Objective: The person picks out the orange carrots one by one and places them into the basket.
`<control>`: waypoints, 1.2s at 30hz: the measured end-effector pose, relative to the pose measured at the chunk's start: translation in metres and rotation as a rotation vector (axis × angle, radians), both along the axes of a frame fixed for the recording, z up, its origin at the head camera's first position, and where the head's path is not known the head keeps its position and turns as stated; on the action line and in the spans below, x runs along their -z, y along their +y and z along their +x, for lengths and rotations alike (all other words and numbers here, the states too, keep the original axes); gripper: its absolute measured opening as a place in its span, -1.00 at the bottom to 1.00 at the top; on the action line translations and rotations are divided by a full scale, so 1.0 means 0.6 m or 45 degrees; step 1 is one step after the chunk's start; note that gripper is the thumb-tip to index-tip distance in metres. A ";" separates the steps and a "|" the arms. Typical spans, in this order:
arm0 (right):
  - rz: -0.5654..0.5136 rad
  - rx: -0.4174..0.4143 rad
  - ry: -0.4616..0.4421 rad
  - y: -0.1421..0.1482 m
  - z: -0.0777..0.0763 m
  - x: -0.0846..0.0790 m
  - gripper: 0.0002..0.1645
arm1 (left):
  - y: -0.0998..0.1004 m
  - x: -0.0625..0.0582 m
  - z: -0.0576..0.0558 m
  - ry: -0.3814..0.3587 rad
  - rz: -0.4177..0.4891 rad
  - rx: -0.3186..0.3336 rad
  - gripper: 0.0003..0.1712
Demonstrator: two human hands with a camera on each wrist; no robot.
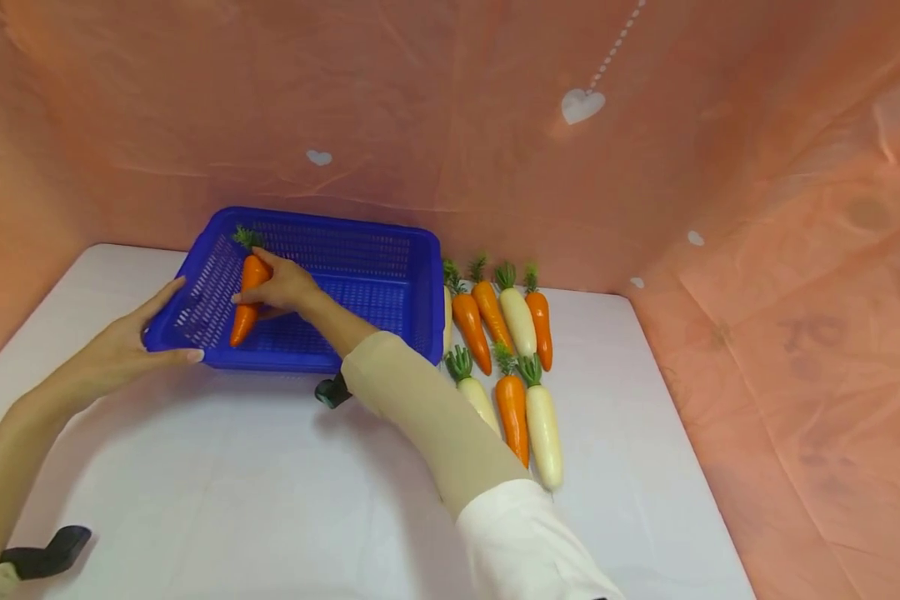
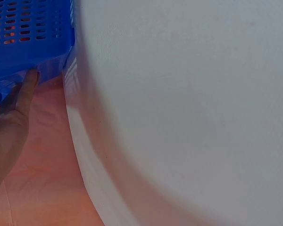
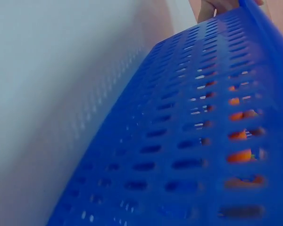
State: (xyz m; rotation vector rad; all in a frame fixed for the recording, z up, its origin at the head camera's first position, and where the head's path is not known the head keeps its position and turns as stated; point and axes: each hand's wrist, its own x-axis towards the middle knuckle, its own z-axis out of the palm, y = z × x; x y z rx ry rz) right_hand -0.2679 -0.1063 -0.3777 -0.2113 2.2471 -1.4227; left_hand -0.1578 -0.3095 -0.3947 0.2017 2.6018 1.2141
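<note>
Nearest me, a white sleeve slants toward ten o'clock, and beyond it the right hand pinches an orange carrot between thumb and fingers, inside the blue basket at its nine o'clock. Thumb and fingers parted, the left hand grips the basket's eight o'clock corner, while more carrots and white radishes lie at its four o'clock.

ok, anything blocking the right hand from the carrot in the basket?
Nothing visible: the right hand grips the carrot directly, inside the blue basket, with no other item between them.
</note>
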 end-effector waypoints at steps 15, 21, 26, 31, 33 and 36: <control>0.326 -0.072 0.178 -0.016 -0.008 0.030 0.04 | -0.002 -0.001 0.002 0.010 0.015 -0.018 0.20; 0.161 -0.084 0.038 -0.006 -0.015 0.027 0.07 | 0.000 0.004 -0.001 -0.002 0.060 -0.026 0.18; 0.066 -0.100 -0.001 0.009 -0.021 0.015 0.06 | -0.005 0.003 -0.006 0.023 0.073 -0.016 0.18; -0.033 -0.161 -0.031 0.039 -0.022 -0.003 -0.01 | -0.007 -0.003 -0.011 -0.007 0.059 -0.001 0.20; -0.063 -0.199 -0.021 0.055 -0.022 -0.011 -0.05 | -0.007 -0.006 -0.012 -0.027 0.057 0.000 0.20; -0.067 -0.260 0.030 0.079 -0.020 -0.024 -0.10 | -0.006 -0.008 -0.012 -0.034 0.080 -0.004 0.22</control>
